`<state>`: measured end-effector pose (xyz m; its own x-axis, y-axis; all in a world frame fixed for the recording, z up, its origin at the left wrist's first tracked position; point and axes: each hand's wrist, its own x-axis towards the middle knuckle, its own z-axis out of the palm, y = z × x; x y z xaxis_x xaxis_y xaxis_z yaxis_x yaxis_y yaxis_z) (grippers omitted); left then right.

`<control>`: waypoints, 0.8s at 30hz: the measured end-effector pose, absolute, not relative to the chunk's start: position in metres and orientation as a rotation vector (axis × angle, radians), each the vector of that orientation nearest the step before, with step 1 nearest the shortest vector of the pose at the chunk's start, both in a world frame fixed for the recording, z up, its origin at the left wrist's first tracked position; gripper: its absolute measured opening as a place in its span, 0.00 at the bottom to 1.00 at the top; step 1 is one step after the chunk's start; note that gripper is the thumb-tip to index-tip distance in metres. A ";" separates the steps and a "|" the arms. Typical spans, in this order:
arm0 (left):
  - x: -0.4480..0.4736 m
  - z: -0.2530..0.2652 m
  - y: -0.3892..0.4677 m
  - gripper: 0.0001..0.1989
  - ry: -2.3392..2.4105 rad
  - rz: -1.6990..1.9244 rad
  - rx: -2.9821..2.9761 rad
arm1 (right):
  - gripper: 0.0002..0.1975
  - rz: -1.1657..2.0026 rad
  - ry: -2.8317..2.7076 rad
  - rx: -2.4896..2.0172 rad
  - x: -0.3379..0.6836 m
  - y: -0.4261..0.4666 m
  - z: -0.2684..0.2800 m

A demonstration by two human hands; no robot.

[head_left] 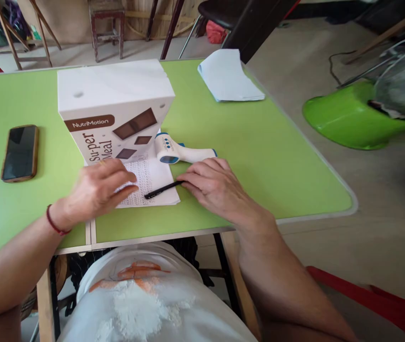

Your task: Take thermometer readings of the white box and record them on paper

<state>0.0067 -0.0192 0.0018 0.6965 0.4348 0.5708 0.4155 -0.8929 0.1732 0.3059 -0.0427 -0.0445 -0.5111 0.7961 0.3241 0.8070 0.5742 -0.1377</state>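
Observation:
A black pen (161, 190) lies slantwise over a stack of handwritten paper (154, 171). At its right end my right hand (214, 183) pinches it between thumb and fingers. My left hand (102, 187) is over the left side of the paper, fingers bent and apart from the thumb, with nothing held. Behind that hand a white box (117, 90) with brown print stands upright and hides the far part of the paper. A white and blue infrared thermometer (179, 149) rests on its side between the box and my right hand.
On the left of the green table (287, 175) lies a phone (20, 153) in a brown case. Folded white sheets (229, 76) lie at the far right edge. A green stool (352, 114) and a red chair (369, 294) stand off to the right.

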 end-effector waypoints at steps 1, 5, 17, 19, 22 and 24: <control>0.012 -0.004 -0.022 0.06 0.688 0.794 2.892 | 0.10 -0.052 -2.451 -1.319 0.308 -0.044 -0.044; 0.021 -0.024 -0.026 0.10 0.670 0.373 2.934 | 0.06 0.009 -2.109 -1.413 0.304 -0.050 -0.037; 0.019 -0.027 -0.022 0.13 0.618 0.312 2.922 | 0.01 0.954 -1.331 -1.293 0.219 -0.090 -0.037; 0.018 -0.026 -0.022 0.13 0.596 0.301 2.920 | 0.03 0.909 -1.309 -1.359 0.227 -0.096 -0.043; 0.017 -0.025 -0.022 0.14 0.578 0.320 2.926 | 0.04 0.839 -1.329 -1.401 0.234 -0.103 -0.047; 0.017 -0.025 -0.022 0.14 0.554 0.336 2.935 | 0.03 0.809 -1.386 -1.412 0.234 -0.103 -0.047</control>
